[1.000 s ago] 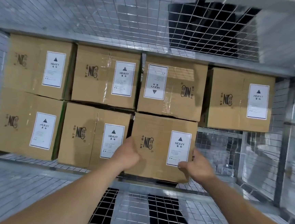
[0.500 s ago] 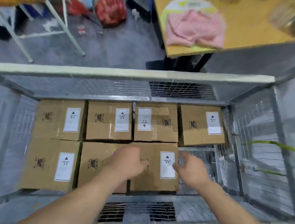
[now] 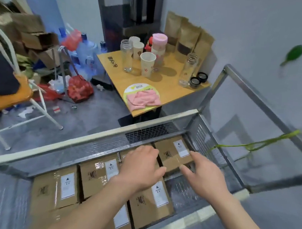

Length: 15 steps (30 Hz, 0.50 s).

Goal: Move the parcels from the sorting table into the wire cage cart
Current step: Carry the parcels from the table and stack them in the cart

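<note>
Several brown cardboard parcels with white HEAVY labels lie flat on the floor of the wire cage cart (image 3: 93, 142). The nearest right parcel (image 3: 149, 207) lies under my hands, and another parcel (image 3: 172, 154) sits in the far right corner. My left hand (image 3: 140, 168) hovers above the parcels with fingers relaxed and holds nothing. My right hand (image 3: 203, 175) is also raised over the cart, fingers spread, empty. A bare patch of mesh floor (image 3: 181, 193) shows beside the nearest right parcel.
Beyond the cart stands a wooden table (image 3: 168, 92) with cups, glass jars, brown pouches and a pink cloth. A white folding chair (image 3: 19, 103) with an orange seat is at left. Bags, bottles and boxes clutter the floor. A green cord (image 3: 257, 144) ties the cart's right rail.
My hands have let go of the nearest right parcel and risen out of the cart. The view has lifted from the cart floor to the room beyond.
</note>
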Each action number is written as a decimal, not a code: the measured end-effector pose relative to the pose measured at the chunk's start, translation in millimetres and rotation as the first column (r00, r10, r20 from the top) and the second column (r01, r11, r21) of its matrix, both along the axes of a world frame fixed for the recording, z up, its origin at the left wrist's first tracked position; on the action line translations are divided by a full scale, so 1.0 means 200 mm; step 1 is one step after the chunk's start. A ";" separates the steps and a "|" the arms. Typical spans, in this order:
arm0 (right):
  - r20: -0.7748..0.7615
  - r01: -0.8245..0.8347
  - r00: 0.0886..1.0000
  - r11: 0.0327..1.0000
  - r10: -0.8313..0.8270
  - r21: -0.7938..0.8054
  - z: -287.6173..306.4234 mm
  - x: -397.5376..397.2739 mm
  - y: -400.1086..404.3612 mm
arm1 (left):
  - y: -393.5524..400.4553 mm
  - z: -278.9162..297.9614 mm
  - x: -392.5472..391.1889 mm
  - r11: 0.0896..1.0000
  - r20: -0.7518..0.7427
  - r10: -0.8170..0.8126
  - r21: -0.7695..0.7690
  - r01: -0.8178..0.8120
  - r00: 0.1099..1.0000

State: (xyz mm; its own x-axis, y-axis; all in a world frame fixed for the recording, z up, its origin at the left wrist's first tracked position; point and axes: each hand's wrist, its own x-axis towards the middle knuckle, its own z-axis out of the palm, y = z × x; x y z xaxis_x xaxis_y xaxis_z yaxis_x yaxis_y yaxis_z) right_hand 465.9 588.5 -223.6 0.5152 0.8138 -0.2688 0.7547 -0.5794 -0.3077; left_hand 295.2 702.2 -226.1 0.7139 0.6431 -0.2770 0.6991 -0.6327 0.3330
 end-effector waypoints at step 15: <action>0.104 0.305 0.942 0.943 -0.319 0.135 0.54 0.13 -0.97 | -0.79 0.52 0.37 0.929 0.152 -0.339 0.211 0.305 0.928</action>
